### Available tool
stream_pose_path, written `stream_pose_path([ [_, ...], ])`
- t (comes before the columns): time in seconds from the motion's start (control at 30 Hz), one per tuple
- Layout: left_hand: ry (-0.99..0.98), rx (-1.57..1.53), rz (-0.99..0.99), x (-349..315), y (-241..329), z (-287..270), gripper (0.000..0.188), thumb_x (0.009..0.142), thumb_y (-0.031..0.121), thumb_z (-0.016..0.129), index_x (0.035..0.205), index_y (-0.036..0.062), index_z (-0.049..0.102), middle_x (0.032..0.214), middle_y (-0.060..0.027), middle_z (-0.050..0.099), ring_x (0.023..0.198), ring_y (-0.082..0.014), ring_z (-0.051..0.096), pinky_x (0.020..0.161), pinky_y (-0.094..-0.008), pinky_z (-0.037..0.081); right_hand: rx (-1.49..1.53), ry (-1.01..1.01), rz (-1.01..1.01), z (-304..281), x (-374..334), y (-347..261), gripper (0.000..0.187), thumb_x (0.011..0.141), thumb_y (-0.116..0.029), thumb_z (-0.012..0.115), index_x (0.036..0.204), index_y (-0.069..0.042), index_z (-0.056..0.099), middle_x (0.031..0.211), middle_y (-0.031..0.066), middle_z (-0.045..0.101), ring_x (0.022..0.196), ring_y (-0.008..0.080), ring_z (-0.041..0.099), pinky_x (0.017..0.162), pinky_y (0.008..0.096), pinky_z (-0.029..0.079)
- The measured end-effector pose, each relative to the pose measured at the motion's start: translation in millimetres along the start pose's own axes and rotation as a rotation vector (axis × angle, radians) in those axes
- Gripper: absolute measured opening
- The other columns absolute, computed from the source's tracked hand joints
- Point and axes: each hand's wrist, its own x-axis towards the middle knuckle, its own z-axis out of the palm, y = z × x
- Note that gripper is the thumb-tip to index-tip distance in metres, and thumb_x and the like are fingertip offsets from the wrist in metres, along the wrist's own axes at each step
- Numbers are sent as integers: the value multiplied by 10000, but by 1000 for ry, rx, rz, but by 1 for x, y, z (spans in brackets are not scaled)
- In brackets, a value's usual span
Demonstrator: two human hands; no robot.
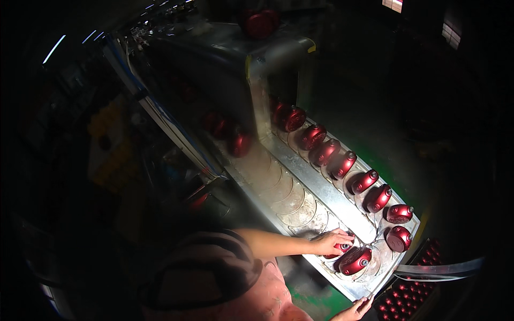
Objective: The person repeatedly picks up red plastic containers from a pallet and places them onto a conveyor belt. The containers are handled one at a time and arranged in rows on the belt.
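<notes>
My left hand (333, 243) reaches across from the left, its fingers curled over a shiny red rounded bottle (345, 246) with a short grey neck. My palm and fingers hide most of that bottle. Close beside it on the conveyor, a second red bottle (354, 261) lies tilted, neck to the right. Down at the lower edge, my right hand (357, 310) has its fingers stretched out by the conveyor's near rim (360, 295). Nothing shows in it.
Along the right lane of the conveyor (350, 208) stand several more red bottles (379, 198). Others (239, 144) sit in shadow on the left lane, near a metal housing (259, 96). A dark tray of small red pieces (404, 299) lies at lower right, below a curved metal strip (444, 270).
</notes>
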Motion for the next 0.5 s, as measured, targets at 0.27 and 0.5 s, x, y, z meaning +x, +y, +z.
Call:
stream_pose_path([
  [0.27, -132, -78, -169, -35, 52, 17, 292, 817, 174, 733, 1092, 77, 720, 1013, -101, 729, 938, -212, 669, 889, -330, 504, 94, 97, 218, -66, -21, 8, 367, 939, -4, 533, 1299, -36, 600, 864, -18, 548, 708, 65, 485, 598, 215, 429],
  [0.5, -808, -50, -529, -18, 57, 3, 317, 867, 113, 703, 1167, 12, 686, 1131, -111, 708, 1052, -170, 648, 964, -311, 481, 228, 153, 62, -10, -52, -31, 544, 802, 148, 596, 1317, -27, 581, 894, -36, 382, 695, 24, 353, 582, 161, 321],
])
